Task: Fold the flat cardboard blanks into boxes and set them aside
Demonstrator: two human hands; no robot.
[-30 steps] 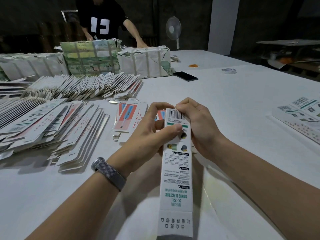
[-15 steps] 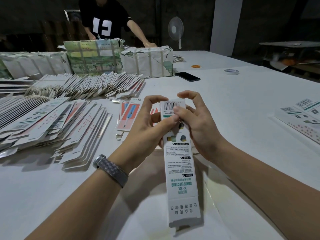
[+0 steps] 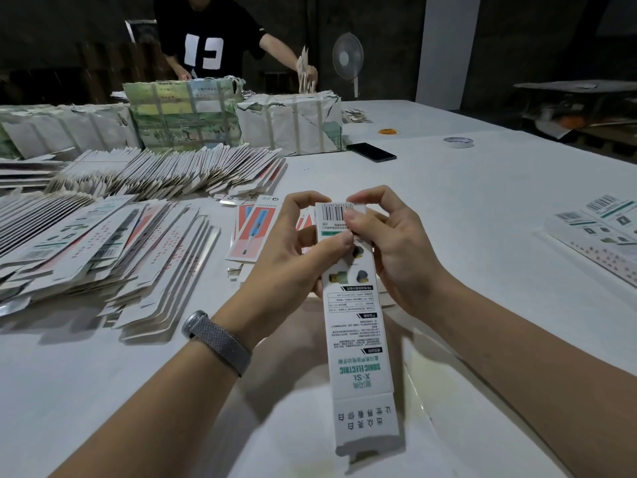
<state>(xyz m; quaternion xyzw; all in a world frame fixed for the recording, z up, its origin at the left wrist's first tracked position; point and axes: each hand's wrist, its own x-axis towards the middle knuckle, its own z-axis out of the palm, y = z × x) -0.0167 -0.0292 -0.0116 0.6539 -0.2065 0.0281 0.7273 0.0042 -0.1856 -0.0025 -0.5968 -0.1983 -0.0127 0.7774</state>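
A long white carton (image 3: 355,326) with green print and a barcode is held above the table, its far end between both hands and its near flap hanging open towards me. My left hand (image 3: 293,257) grips its left side with the thumb across the printed face. My right hand (image 3: 389,243) pinches the far end at the barcode, fingers curled over the top edge. Flat blanks (image 3: 103,257) lie fanned in piles to the left. A few red-printed blanks (image 3: 251,232) sit just behind my left hand.
Wrapped bundles (image 3: 293,122) stand at the far side, where another person (image 3: 206,39) lifts blanks from one. A black phone (image 3: 370,152), a tape roll (image 3: 458,142) and an orange item (image 3: 388,131) lie on the white table (image 3: 482,201). More printed cartons (image 3: 599,236) lie at the right edge.
The carton has slid away from me so its near flap shows fully. My right fingers have moved up over the far end. The person at the back has raised a handful of blanks.
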